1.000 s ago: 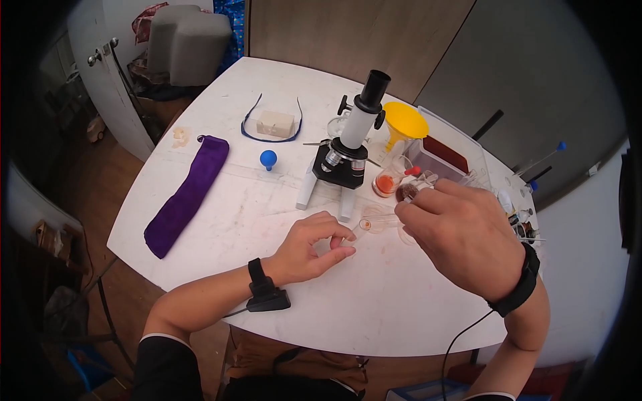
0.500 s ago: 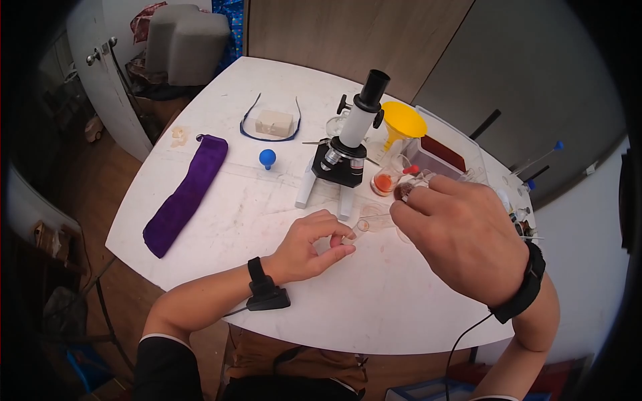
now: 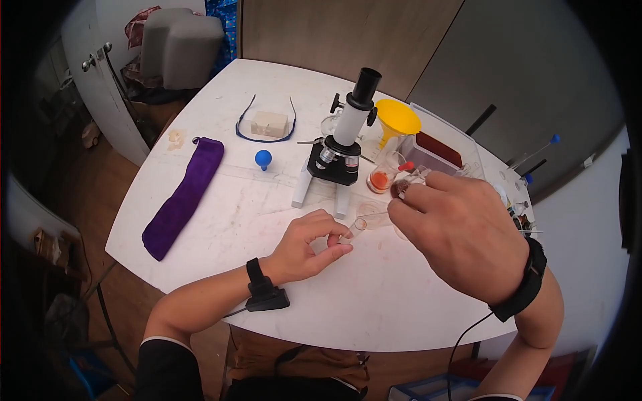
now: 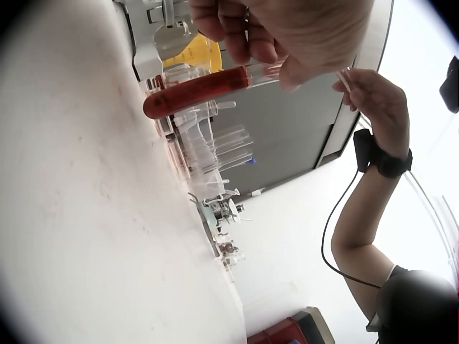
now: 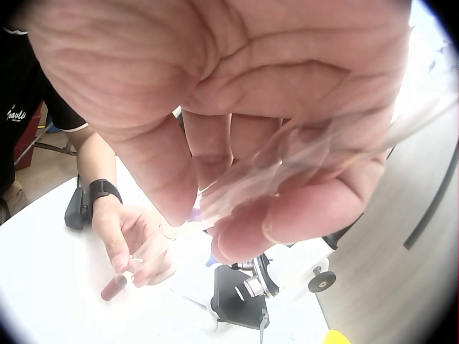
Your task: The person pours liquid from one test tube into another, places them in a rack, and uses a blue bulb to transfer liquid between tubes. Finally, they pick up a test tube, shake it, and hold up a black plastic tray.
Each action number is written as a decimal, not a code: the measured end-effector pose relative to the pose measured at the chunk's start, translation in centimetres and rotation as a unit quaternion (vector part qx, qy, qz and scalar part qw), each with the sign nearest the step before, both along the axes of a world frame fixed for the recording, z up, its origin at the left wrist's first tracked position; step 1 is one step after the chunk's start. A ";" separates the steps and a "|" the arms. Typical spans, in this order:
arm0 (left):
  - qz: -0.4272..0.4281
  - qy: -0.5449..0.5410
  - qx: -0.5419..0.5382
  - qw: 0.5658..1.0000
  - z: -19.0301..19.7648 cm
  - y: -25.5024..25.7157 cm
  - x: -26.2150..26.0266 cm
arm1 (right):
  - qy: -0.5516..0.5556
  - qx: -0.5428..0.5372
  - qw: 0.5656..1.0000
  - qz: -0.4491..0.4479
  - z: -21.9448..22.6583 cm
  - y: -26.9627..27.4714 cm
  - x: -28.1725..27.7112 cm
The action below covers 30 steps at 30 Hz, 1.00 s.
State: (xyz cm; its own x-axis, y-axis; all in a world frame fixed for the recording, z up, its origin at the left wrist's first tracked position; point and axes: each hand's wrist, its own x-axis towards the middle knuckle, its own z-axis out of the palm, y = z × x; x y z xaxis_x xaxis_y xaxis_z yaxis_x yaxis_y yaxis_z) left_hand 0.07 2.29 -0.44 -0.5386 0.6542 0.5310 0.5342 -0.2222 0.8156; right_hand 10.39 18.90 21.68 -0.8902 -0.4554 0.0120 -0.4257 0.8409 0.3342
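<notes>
My left hand (image 3: 311,244) pinches a clear test tube (image 4: 197,93) near its mouth, between thumb and fingers. Red liquid fills the lower part of the tube, which tilts over the white table. The tube's open end points toward my right hand (image 3: 461,234). Between the right thumb and fingers is a slim clear glass rod (image 5: 265,172). In the head view the rod runs from the right fingers to the tube's mouth. Behind the hands stands a white and black microscope (image 3: 341,147). A flask with orange-red liquid (image 3: 379,182) sits beside it.
A yellow funnel (image 3: 399,119) and a clear plastic bin (image 3: 435,157) stand behind the flask. On the left lie a purple pouch (image 3: 184,200), a blue rubber bulb (image 3: 263,158) and safety glasses (image 3: 266,140) around a pale block (image 3: 269,123). Glassware crowds the table's right edge.
My right hand has come slightly closer to the left hand, bringing the glass rod with it. The left hand keeps its grip on the test tube. The head view has shifted a little.
</notes>
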 end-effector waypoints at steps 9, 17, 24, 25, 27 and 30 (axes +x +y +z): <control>-0.006 -0.004 0.004 1.000 -0.2 0.0 -0.1 | 0.035 -0.028 0.998 0.032 -0.6 0.3 0.0; -0.007 -0.006 0.009 1.000 -0.2 0.0 -0.1 | 0.019 -0.023 0.999 0.013 -0.6 0.4 0.1; -0.003 0.000 0.008 1.000 -0.4 0.1 -0.2 | 0.011 -0.057 0.998 -0.006 -1.7 1.4 0.3; -0.003 0.002 0.008 1.000 -0.4 0.1 -0.2 | 0.011 -0.058 0.998 -0.006 -2.0 1.6 0.3; -0.002 0.003 0.006 1.000 -0.4 0.1 -0.2 | 0.017 -0.076 0.997 -0.008 -2.4 1.9 0.3; -0.001 0.002 0.004 1.000 -0.4 0.1 -0.2 | 0.024 -0.089 0.996 -0.007 -3.1 2.3 0.3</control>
